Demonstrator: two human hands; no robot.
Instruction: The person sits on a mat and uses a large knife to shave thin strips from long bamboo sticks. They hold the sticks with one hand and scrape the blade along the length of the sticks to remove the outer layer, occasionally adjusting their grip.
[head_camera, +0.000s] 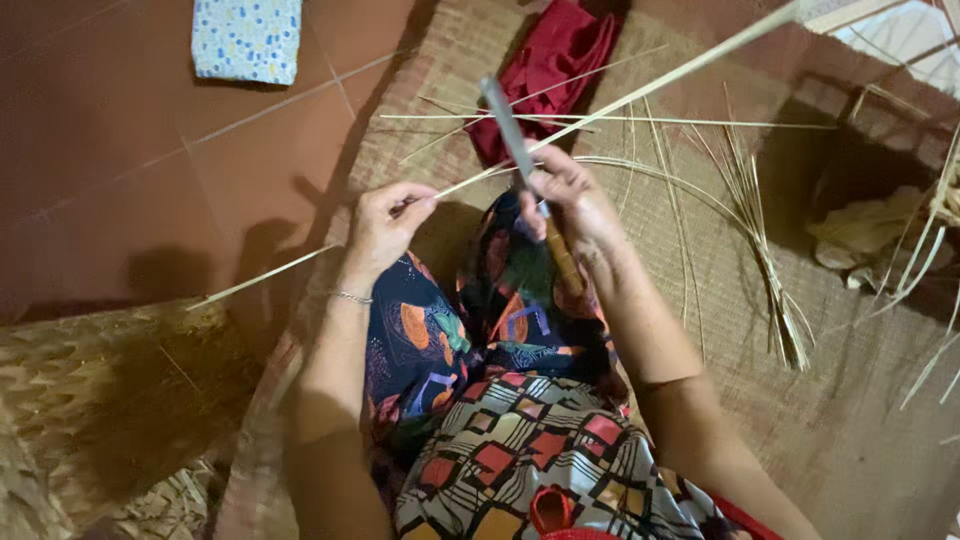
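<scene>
Patterned garment (500, 440) nearest, over lap. Above it, left hand (385, 225) pinched shut on long pale bamboo strip (640, 95); right hand (570, 195) clenched around knife (520, 150), blade against strip between the hands. Strip thin, flat, straw-coloured. Underneath: woven mat (860, 420) on reddish-brown tiled floor (130, 180); loose slivers (760, 240) and red cloth (555, 60) on mat. Long axis diagonal, lower left to upper right, beyond frame.
</scene>
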